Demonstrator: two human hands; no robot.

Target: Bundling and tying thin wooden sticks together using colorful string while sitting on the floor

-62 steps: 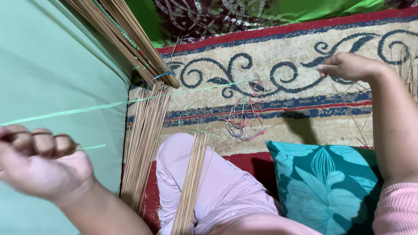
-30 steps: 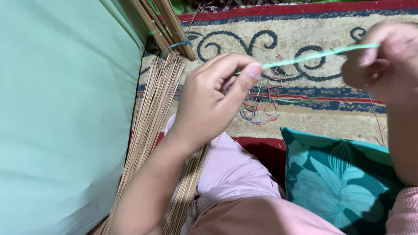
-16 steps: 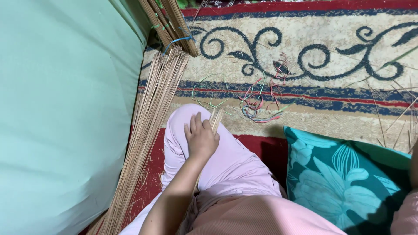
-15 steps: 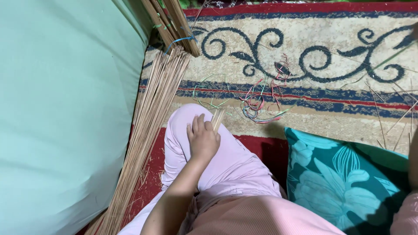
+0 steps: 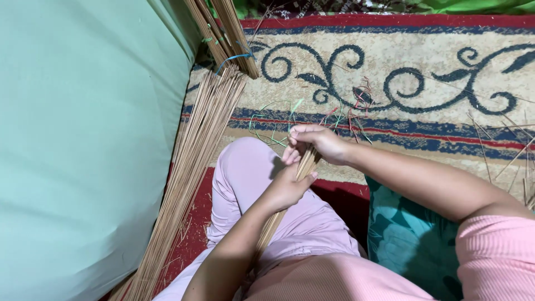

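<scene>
A thin bundle of tan sticks (image 5: 273, 223) lies along my pink-trousered leg (image 5: 245, 178). My left hand (image 5: 288, 188) is closed around the bundle below its top end. My right hand (image 5: 316, 144) pinches the top of the same bundle at my knee, and a green plastic strip (image 5: 295, 106) runs from the fingers toward the carpet. The lower part of the bundle is hidden behind my left forearm.
A long pile of loose tan sticks (image 5: 186, 173) lies along a pale green cushion (image 5: 83, 145) on the left. Tied stick bundles (image 5: 228, 30) lean at the top. Scraps of coloured string (image 5: 356, 103) litter the patterned carpet (image 5: 423, 72). A teal floral pillow (image 5: 412, 245) sits by my right arm.
My right hand has come back into view and joined the left at the top of the bundle on my knee. The left hand now grips the sticks instead of resting on them.
</scene>
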